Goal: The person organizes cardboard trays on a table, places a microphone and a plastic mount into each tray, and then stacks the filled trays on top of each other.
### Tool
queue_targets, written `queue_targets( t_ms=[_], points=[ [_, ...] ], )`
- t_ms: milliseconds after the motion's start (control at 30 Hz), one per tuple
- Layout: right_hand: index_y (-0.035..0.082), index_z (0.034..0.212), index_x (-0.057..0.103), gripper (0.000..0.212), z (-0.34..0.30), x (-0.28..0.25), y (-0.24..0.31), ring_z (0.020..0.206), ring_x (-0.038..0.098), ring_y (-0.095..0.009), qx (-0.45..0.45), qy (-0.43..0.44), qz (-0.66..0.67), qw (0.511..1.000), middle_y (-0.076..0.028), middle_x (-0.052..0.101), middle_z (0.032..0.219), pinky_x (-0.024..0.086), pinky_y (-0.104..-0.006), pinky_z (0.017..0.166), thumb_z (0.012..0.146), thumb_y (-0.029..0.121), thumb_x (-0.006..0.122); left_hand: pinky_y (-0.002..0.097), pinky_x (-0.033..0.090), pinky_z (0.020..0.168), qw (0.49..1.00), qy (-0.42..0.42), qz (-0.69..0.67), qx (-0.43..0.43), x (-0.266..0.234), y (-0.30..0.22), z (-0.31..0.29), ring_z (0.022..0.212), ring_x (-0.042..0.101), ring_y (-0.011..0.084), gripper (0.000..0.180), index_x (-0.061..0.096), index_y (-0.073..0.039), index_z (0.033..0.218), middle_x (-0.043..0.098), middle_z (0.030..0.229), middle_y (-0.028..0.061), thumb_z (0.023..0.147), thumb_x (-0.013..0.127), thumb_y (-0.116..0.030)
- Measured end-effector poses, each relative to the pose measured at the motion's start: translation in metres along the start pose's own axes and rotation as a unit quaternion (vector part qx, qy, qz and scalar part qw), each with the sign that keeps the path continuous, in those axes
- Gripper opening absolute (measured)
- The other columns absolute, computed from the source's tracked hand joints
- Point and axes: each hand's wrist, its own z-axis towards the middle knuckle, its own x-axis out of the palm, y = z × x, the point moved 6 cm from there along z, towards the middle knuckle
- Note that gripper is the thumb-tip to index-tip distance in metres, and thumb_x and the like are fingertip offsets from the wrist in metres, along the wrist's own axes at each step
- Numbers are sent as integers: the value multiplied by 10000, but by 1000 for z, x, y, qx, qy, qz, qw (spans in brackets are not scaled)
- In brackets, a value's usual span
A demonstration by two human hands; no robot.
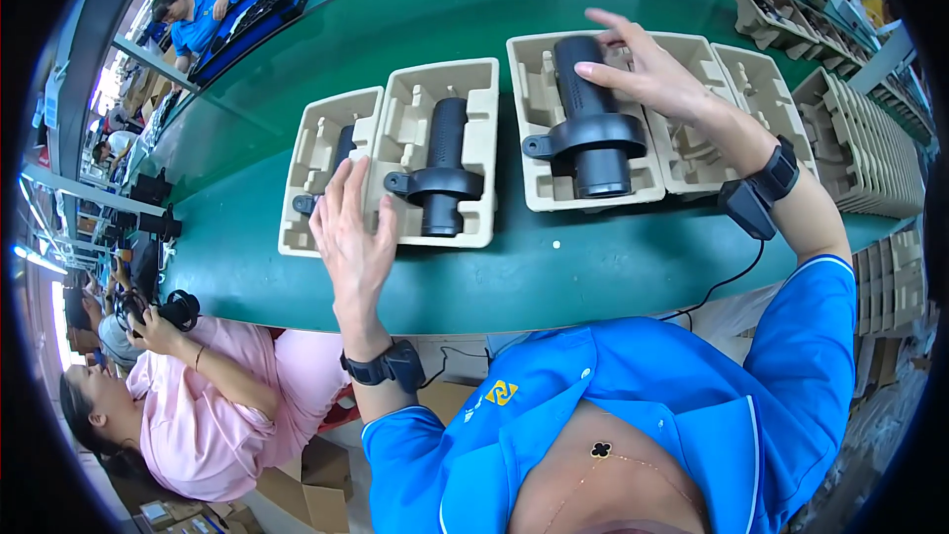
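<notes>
A black cylindrical device (591, 104) with a wide ring collar sits high and slightly tilted over a beige moulded tray (649, 185). My right hand (643, 69) grips its far end, the thumb across the barrel and the index finger stretched past the end; it is slightly blurred. My left hand (351, 232) is open, fingers spread over the near edges of two other trays. A similar device (447, 138) lies in the second tray from the left (481, 218). Another device (344, 145) lies in the leftmost tray (297, 232), partly hidden by my left hand.
Two more beige trays (682, 178) (736, 57) stand to the right. Beyond them are stacked trays (870, 148). All rest on a green bench (474, 292). A cable (727, 282) hangs from my right wristband. A co-worker in pink (213, 405) sits left, holding a black object.
</notes>
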Motion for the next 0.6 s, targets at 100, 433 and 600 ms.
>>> queue_targets(
  t_ms=[100, 433, 600],
  points=[
    [93, 1419, 409, 647, -14, -15, 15, 1218, 482, -240, -187, 78, -99, 974, -127, 496, 1312, 393, -406, 1041, 896, 378, 662, 456, 287, 1087, 1000, -2, 9, -12, 3, 16, 4, 1259, 466, 309, 485, 515, -135, 1347, 488, 1384, 114, 875, 615, -187],
    [178, 1475, 340, 698, 21, -34, 3, 1360, 336, -326, -237, 111, -342, 903, -141, 339, 1479, 322, -453, 1115, 896, 429, 637, 460, 328, 1066, 989, -77, -98, 84, -1, -77, -4, 1248, 483, 306, 491, 501, -135, 1371, 507, 1364, 162, 900, 611, -221],
    [221, 1519, 238, 798, 17, 43, -1, 1451, 152, -360, -297, 250, -399, 831, -157, 126, 1583, 234, -476, 1169, 876, 466, 642, 473, 319, 1077, 992, 53, 52, 98, 29, -90, -3, 1233, 502, 300, 477, 477, -165, 1404, 521, 1349, 156, 939, 569, -222]
  ],
)
